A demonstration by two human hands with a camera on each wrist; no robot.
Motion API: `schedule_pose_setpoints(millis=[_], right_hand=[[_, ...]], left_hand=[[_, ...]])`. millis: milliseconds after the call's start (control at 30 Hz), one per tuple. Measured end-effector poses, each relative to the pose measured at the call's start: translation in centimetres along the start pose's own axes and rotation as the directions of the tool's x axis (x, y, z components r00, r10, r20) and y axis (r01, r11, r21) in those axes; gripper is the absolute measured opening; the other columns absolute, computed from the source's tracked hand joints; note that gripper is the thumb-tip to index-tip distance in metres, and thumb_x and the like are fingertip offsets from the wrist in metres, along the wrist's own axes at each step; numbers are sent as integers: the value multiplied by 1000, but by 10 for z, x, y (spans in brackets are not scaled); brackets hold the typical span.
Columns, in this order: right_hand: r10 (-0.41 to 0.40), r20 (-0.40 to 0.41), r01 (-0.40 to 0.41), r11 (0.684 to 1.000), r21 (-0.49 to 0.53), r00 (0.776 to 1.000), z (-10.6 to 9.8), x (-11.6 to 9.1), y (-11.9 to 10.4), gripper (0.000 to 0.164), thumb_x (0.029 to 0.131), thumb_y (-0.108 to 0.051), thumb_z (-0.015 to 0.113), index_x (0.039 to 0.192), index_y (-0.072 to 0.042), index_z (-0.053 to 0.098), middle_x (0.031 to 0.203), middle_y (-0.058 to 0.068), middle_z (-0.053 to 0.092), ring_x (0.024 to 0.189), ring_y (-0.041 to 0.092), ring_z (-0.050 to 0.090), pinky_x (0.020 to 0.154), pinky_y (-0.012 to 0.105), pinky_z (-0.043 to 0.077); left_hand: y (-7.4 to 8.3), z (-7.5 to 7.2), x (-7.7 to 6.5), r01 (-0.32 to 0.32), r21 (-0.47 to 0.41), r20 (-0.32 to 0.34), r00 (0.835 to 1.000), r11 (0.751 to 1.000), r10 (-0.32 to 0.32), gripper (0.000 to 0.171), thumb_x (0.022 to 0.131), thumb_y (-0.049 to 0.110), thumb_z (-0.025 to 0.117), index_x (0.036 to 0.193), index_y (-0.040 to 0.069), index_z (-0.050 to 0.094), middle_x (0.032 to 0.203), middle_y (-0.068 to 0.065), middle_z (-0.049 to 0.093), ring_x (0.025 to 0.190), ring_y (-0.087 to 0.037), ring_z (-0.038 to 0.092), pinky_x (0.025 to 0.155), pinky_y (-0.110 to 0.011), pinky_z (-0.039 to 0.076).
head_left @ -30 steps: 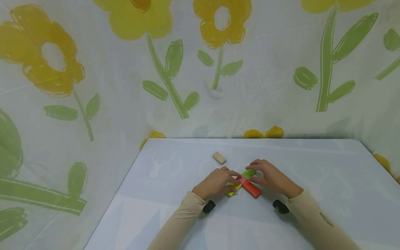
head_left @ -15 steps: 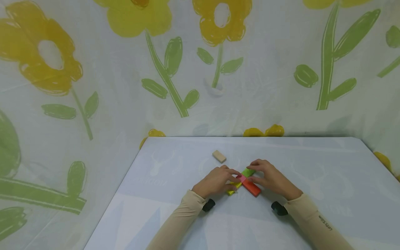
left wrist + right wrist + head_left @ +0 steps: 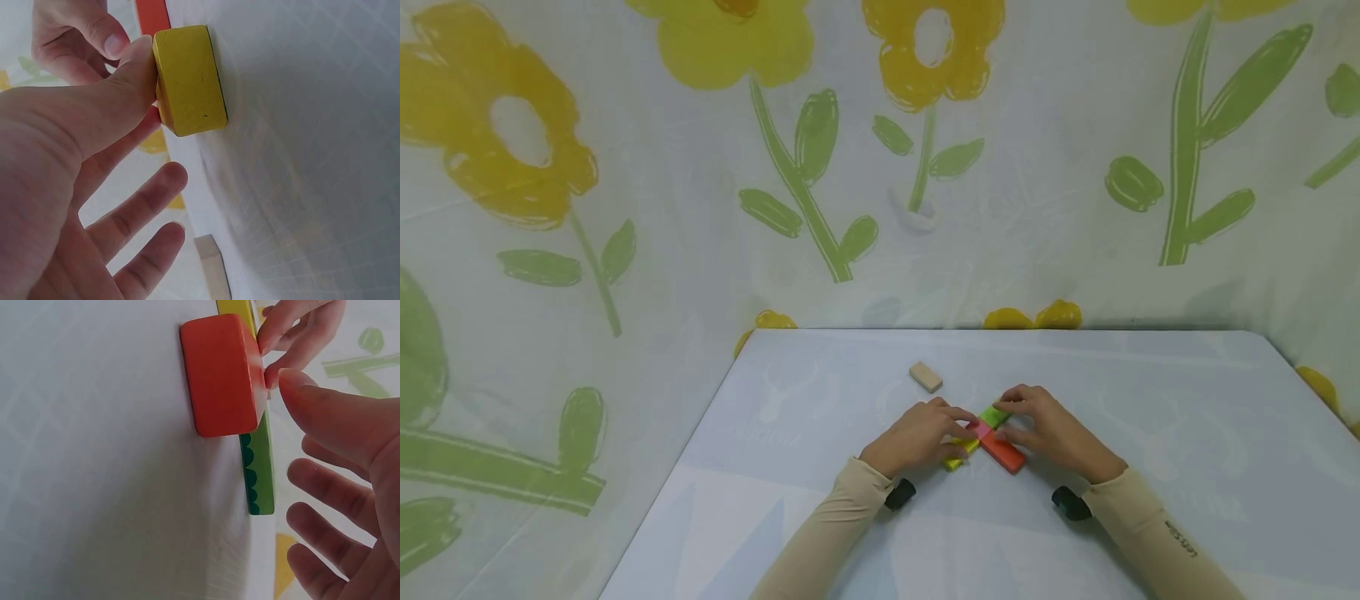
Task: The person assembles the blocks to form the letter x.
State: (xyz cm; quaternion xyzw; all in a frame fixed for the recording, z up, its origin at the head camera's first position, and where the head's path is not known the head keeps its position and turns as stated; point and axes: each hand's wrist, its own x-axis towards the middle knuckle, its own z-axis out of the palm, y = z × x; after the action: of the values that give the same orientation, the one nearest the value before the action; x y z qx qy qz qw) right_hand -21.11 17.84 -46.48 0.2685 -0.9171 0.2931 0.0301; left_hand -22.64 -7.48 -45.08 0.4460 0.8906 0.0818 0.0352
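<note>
Red block (image 3: 219,375), yellow block (image 3: 192,81), dark-scalloped green block (image 3: 261,478), pink block (image 3: 981,429)

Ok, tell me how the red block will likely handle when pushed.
The red block is probably stiff, given its flat faces and even edges. Lying flat on the table, it should slide rather than roll. Its smooth-looking surface may be slightly slippery.

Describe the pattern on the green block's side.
The green block bears dark green scallops on a lighter green ground, clearest in the right wrist view.

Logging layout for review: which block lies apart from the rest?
The beige block, alone beyond the left hand; the red block, yellow block, green block and pink block cluster together.
</note>
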Motion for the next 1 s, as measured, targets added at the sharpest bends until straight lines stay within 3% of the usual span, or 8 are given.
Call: schedule_pose_setpoints(millis=[1000], right_hand=[[-3,37,5,999,-34,999,3,0,4,37,88,-16,82,123,-6,76,119,9,68,112,32,59,96,56,53]], left_hand=[[1,-1,0,11,-15,5,1000,1000,-11,35,94,32,76,128,26,75,141,9,67,113,-14,63,85,-17,48]])
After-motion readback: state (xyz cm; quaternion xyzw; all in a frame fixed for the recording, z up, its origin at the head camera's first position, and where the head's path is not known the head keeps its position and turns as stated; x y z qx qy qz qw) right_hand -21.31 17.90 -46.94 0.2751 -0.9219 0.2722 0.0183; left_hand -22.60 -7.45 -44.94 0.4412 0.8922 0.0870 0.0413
